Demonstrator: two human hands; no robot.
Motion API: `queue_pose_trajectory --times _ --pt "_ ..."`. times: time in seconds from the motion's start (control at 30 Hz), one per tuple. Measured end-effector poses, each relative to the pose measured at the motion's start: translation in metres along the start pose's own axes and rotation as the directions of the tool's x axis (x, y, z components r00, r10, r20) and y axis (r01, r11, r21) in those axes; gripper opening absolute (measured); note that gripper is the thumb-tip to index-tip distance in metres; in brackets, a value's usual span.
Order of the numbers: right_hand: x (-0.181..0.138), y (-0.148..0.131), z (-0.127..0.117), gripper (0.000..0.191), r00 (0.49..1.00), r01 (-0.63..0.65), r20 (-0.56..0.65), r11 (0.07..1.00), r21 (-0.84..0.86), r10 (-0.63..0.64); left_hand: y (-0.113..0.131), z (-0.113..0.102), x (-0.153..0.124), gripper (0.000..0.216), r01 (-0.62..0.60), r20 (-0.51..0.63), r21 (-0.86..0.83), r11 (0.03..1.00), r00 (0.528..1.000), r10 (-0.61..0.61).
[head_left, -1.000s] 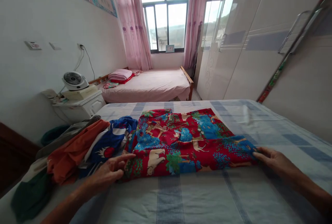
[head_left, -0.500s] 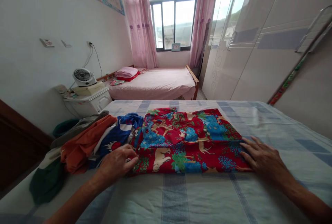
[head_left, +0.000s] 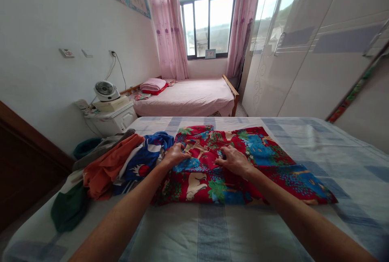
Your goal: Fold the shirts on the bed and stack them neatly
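Note:
A red printed garment (head_left: 261, 169) with blue and green animal and tree patterns lies spread on the blue-checked bed sheet (head_left: 304, 225). Both my arms reach forward onto it. My left hand (head_left: 175, 154) rests on the garment's upper left part, fingers curled and pinching the cloth. My right hand (head_left: 232, 158) lies on the garment's middle, fingers bent down and gripping a fold of the fabric.
A pile of clothes lies left of the garment: a blue one (head_left: 142, 158), an orange one (head_left: 106, 169), a dark green one (head_left: 68, 209). A white cabinet (head_left: 112, 118) with a small fan (head_left: 105, 90) stands at the left wall. A pink bed (head_left: 188, 98) and wardrobe doors (head_left: 304, 51) lie beyond.
Both hands left the garment's near left and right ends and moved forward to its middle and upper left. The garment's right end now lies spread further right.

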State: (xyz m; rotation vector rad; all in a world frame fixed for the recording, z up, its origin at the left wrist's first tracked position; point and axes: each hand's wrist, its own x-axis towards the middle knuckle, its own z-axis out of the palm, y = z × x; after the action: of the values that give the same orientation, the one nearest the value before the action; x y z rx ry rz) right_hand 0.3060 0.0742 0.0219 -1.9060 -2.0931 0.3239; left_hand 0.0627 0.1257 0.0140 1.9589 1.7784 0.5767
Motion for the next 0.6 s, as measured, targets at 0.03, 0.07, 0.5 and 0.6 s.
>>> queue_pose_trajectory --times 0.03,0.07,0.5,0.6 --pt "0.003 -0.001 0.0 0.029 1.0 -0.006 0.017 1.0 0.008 0.005 0.001 0.0 0.001 0.033 -0.005 0.013 -0.042 0.999 1.0 0.006" --pt "0.005 -0.002 -0.001 0.024 1.0 0.001 0.026 1.0 0.018 -0.001 0.002 0.0 0.001 0.027 -0.023 0.024 -0.085 0.996 0.999 0.025" --pt "-0.076 0.022 0.0 0.022 0.729 0.653 -0.186 0.751 -0.103 -0.659 -0.034 -0.036 -0.093 0.026 -0.603 0.002 0.072 0.795 0.797 0.604" --pt "-0.08 0.014 -0.004 0.036 0.761 0.606 -0.235 0.792 -0.079 -0.605 -0.016 -0.033 -0.099 0.028 -0.555 -0.147 0.152 0.818 0.806 0.574"
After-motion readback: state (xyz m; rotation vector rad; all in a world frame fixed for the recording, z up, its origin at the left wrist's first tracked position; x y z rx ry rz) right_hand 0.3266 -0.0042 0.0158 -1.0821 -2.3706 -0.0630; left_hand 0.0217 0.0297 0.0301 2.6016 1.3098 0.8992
